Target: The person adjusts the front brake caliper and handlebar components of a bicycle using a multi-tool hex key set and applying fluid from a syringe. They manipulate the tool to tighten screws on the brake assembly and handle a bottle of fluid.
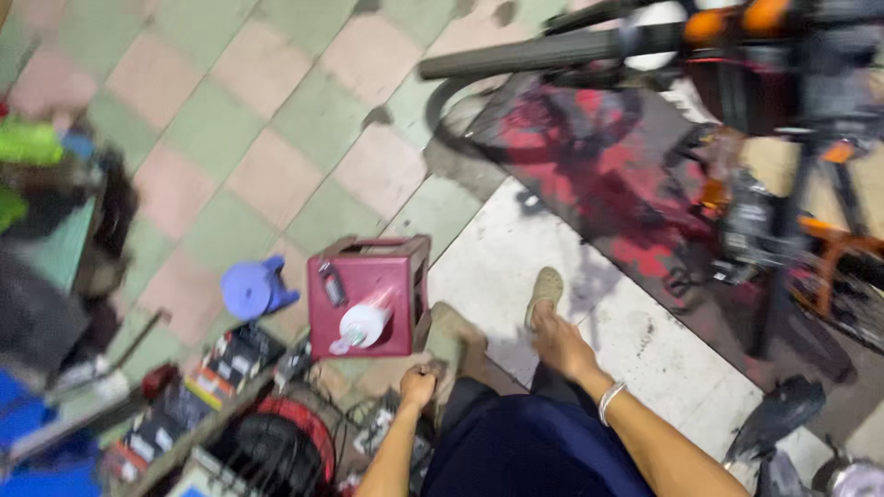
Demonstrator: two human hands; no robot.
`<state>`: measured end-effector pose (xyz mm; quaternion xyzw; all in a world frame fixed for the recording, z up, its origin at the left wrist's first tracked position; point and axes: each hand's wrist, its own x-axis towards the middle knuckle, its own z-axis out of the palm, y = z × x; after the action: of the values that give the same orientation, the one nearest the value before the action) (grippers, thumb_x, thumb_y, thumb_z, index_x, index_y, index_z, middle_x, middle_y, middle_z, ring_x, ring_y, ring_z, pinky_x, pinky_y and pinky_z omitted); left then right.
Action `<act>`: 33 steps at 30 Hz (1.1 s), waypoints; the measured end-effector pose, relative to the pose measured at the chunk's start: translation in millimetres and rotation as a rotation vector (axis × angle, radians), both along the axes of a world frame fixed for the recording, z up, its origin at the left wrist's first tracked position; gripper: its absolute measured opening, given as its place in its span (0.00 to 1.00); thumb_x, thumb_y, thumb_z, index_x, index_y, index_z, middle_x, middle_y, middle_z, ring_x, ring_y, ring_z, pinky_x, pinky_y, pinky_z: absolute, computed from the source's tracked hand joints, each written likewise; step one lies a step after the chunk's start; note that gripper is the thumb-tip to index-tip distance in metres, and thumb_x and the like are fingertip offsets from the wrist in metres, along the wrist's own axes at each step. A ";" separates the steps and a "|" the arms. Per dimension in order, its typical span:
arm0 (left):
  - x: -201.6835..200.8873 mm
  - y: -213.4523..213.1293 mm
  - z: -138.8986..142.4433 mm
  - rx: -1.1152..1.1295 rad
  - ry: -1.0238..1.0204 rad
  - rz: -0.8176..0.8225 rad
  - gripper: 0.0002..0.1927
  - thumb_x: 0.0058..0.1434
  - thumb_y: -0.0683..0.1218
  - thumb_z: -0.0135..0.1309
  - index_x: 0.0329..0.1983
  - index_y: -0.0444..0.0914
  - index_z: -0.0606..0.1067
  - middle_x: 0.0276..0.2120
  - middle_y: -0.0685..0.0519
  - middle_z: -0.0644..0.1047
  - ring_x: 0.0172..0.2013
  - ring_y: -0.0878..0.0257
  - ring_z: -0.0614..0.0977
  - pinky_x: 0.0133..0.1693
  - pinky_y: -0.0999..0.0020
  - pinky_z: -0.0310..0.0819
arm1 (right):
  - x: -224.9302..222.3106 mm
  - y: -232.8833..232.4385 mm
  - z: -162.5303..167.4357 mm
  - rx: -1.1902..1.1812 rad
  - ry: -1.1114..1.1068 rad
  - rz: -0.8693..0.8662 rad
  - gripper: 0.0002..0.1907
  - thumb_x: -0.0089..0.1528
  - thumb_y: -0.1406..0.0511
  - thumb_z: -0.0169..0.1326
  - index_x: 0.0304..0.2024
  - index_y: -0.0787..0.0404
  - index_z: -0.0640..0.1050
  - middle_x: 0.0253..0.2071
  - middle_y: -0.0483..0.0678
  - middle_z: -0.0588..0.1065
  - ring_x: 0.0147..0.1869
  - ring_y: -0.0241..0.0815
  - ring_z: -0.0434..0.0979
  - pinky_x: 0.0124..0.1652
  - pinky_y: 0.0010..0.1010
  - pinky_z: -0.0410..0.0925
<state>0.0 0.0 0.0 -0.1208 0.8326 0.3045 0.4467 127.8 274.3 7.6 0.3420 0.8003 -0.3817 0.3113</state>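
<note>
My left hand (418,386) is curled into a fist by my left knee, just below a dark red plastic stool (402,276); nothing shows inside the fist. On the stool lie a white bottle (365,323) on its side and a small dark object (331,283). My right hand (560,345) rests on my right leg with the fingers loose, holding nothing, and there is a silver bracelet (610,401) on that wrist. My beige shoes (545,289) stand on a pale floor slab (516,248). I am wearing dark blue trousers (534,451).
An orange and black motorcycle (783,83) stands at the upper right over a red-stained patch of floor (589,175). A blue plastic object (253,287) lies left of the stool. Trays of tools (212,377) and a round red and black object (281,446) sit at the lower left.
</note>
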 end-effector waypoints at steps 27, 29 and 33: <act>66.4 272.7 132.5 0.088 0.440 0.269 0.12 0.54 0.48 0.61 0.38 0.37 0.81 0.28 0.50 0.82 0.30 0.61 0.83 0.35 0.67 0.77 | 88.2 178.6 86.2 -0.191 0.695 0.424 0.13 0.61 0.71 0.51 0.48 0.59 0.78 0.44 0.55 0.80 0.46 0.58 0.80 0.42 0.45 0.72; 49.6 243.9 128.7 -0.070 0.577 0.248 0.12 0.53 0.48 0.62 0.38 0.38 0.82 0.31 0.47 0.83 0.34 0.56 0.84 0.38 0.62 0.77 | 48.1 147.0 92.9 -0.283 0.626 0.400 0.13 0.60 0.67 0.54 0.48 0.59 0.79 0.44 0.56 0.80 0.46 0.58 0.80 0.43 0.44 0.72; -22.1 186.8 100.4 -0.353 0.536 0.171 0.13 0.55 0.51 0.62 0.36 0.37 0.82 0.35 0.42 0.82 0.40 0.45 0.83 0.44 0.51 0.74 | -26.9 91.6 94.7 -0.352 0.415 0.298 0.16 0.59 0.62 0.60 0.48 0.60 0.80 0.42 0.54 0.82 0.45 0.52 0.83 0.44 0.39 0.74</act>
<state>-22.1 186.8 100.4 -0.1813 0.9472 0.2130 0.1567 100.9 365.9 102.3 0.0765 0.8098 -0.5261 0.2482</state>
